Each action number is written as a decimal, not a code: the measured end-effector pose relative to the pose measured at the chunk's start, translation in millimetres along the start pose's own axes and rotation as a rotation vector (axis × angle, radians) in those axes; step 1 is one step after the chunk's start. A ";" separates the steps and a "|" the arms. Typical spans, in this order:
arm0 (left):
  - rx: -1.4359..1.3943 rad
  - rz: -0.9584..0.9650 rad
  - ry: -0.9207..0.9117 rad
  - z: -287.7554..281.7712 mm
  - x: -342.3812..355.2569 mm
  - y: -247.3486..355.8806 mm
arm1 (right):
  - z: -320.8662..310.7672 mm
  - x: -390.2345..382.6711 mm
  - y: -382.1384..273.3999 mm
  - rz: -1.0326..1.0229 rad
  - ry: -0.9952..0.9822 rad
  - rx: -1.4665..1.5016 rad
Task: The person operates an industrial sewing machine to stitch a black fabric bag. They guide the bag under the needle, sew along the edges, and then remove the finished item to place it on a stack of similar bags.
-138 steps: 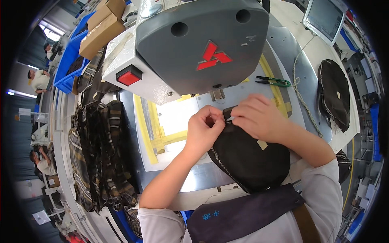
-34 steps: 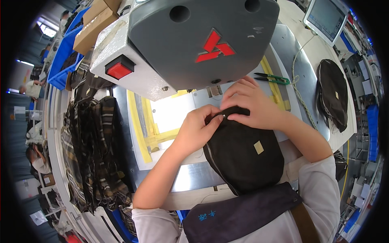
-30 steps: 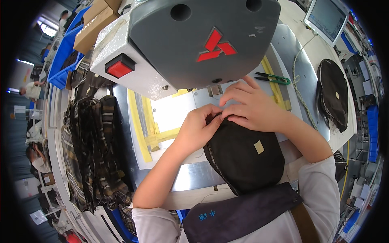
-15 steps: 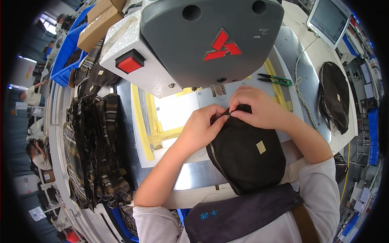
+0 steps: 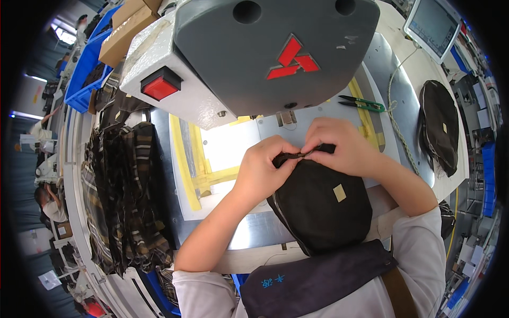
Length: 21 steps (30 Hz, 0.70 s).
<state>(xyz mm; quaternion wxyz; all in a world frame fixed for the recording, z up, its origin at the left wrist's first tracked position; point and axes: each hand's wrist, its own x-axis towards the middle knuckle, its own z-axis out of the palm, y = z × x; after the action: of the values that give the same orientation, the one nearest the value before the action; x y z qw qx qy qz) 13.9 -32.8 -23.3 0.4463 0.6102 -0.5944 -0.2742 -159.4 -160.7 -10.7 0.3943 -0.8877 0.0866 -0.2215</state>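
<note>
A black fabric pouch with a zipper down its left side and a small cream patch hangs over the table's near edge. My left hand pinches its top edge between thumb and fingers. Close beside it, my right hand grips the same edge, and a short dark strip of fabric sticks out past its fingertips. Both thumbs almost meet at the middle of the edge. The sewing machine head, grey with a red emblem, stands just beyond my hands.
Green-handled thread snips lie right of the machine, near a twisted cord. Another black pouch rests at the right. Plaid and black fabric pieces are heaped at the left. A screen stands at the far right, blue bins far left.
Both hands have drawn slightly nearer with the pouch's top edge, which is now folded into a narrow strip between them. My right fingers have shifted along it.
</note>
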 end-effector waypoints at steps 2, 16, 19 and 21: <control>0.097 0.159 0.041 -2.3 -1.3 -3.4 | 2.6 -5.7 -6.2 -0.147 0.041 -0.154; 0.304 0.435 0.129 3.0 -1.2 -4.0 | -0.4 -11.9 -13.9 -0.566 0.106 -0.551; 0.257 0.393 0.104 1.1 -2.7 -4.5 | 4.2 -9.2 -14.2 -0.494 0.138 -0.487; 0.182 0.310 0.062 -0.1 -2.6 -2.7 | 7.5 -12.4 -11.2 -0.342 0.128 -0.383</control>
<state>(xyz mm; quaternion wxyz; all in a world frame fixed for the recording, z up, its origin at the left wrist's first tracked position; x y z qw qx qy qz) 14.9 -30.6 -26.1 0.4445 0.5571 -0.6896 -0.1282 -167.1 -144.2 -10.8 0.1699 -0.9321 0.0005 -0.3200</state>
